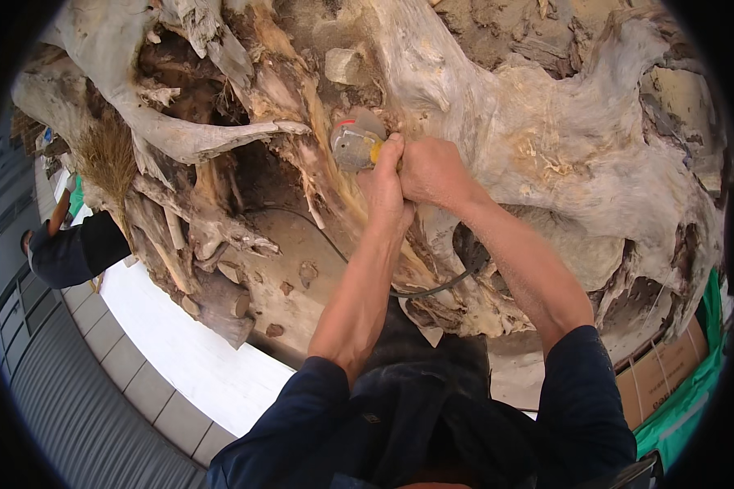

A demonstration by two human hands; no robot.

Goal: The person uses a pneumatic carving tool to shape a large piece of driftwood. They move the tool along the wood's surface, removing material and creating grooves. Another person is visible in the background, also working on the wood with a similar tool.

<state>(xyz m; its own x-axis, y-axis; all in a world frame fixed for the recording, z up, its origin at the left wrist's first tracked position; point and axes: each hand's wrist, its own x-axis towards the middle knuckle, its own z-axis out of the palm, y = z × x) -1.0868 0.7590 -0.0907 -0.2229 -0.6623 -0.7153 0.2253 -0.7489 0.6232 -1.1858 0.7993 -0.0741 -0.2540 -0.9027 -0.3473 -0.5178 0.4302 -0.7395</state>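
Both my hands are closed round the body of an angle grinder (355,150), whose grey metal head and a bit of yellow casing show beyond the fingers. My left hand (385,186) wraps it from the left, thumb up. Against it, my right hand (434,171) grips from the right; the fingers of both are partly hidden. The grinder's head is at an orange-brown ridge of a big weathered tree root (497,114); whether its disc touches the wood I cannot tell. A dark cable (322,232) runs over the root near my forearms.
A twig broom (108,159) stands against the root on the left. Beyond it is another person's dark-clothed arm or leg (77,248). A white sheet (192,350) lies along the paving (126,371). At right are a cardboard box (661,375) and green sheeting (685,416).
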